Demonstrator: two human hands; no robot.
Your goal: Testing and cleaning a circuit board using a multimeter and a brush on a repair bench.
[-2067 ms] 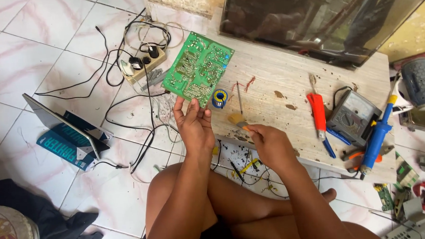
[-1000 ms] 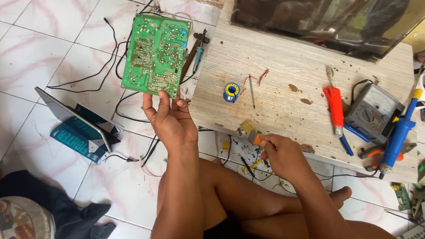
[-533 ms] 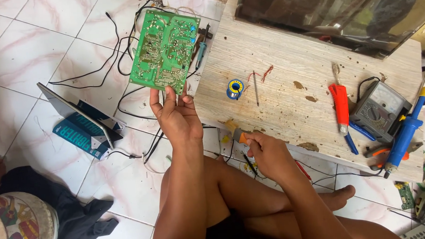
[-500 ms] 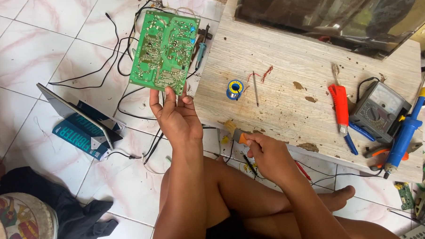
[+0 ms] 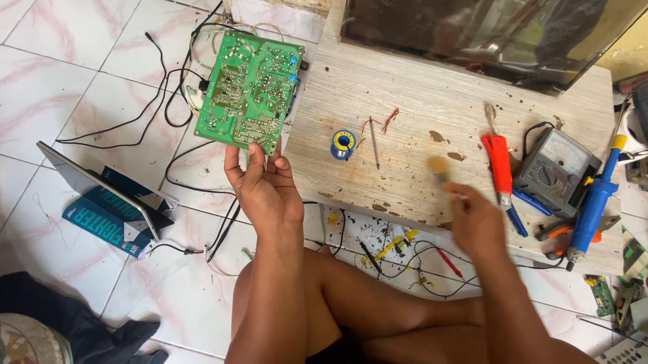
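Circuit board (image 5: 250,93), green and solder-side up, is held out over the floor just beside the left edge of the low wooden counter (image 5: 407,93). I see my left hand (image 5: 265,187) grasping it by its near edge, fingers (image 5: 231,158) pinched at the lower rim, so the whole face stays bare and tilted toward me; I judge that hold is meant to keep the solder joints open to view. The board lies above and beyond those fingers, with only its bottom edge in their grip.

My right hand (image 5: 475,223) is over the counter's front edge, clenched on a small brush (image 5: 438,166) whose pale tip is blurred, so I cannot tell its exact shape. The brush is well apart from the board.

On the counter lie a blue solder spool (image 5: 343,143), a red-handled screwdriver (image 5: 498,163), a multimeter (image 5: 556,168) and a blue desoldering pump (image 5: 596,194), all off to the right within reach of that hand. Black cables (image 5: 156,109) trail across the tiled floor (image 5: 47,62) under the board.
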